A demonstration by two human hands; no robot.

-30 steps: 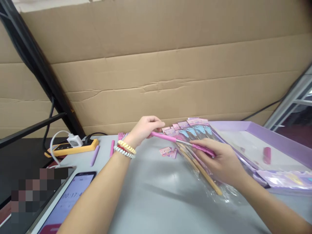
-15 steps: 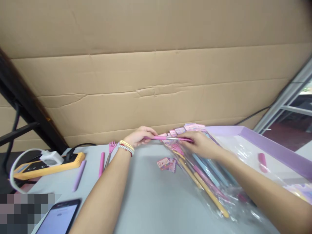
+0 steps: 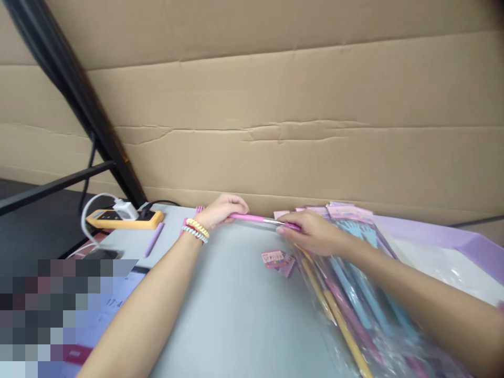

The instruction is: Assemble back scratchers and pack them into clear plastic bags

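Note:
My left hand (image 3: 222, 209) and my right hand (image 3: 311, 232) each grip one end of a pink telescopic back scratcher (image 3: 255, 219), held level just above the grey table (image 3: 236, 315) near the cardboard wall. A short silver shaft shows between its pink handle and my right fingers. Both hands are closed around it. Under my right forearm lies a stack of clear bags with pink, blue and yellow scratchers (image 3: 346, 304). Small pink card labels (image 3: 277, 259) lie on the table just below the scratcher.
A cardboard wall (image 3: 275, 115) stands behind the table. A yellow power strip (image 3: 126, 219) with a white charger sits at the back left, a purple handle (image 3: 153, 239) beside it. A purple tray (image 3: 441, 236) is at the right. A black frame bar (image 3: 74, 94) slants at left.
The scratcher has become shorter: my hands have come closer together and less silver shaft shows. Both hands have moved away from me toward the cardboard wall. The camera view has shifted.

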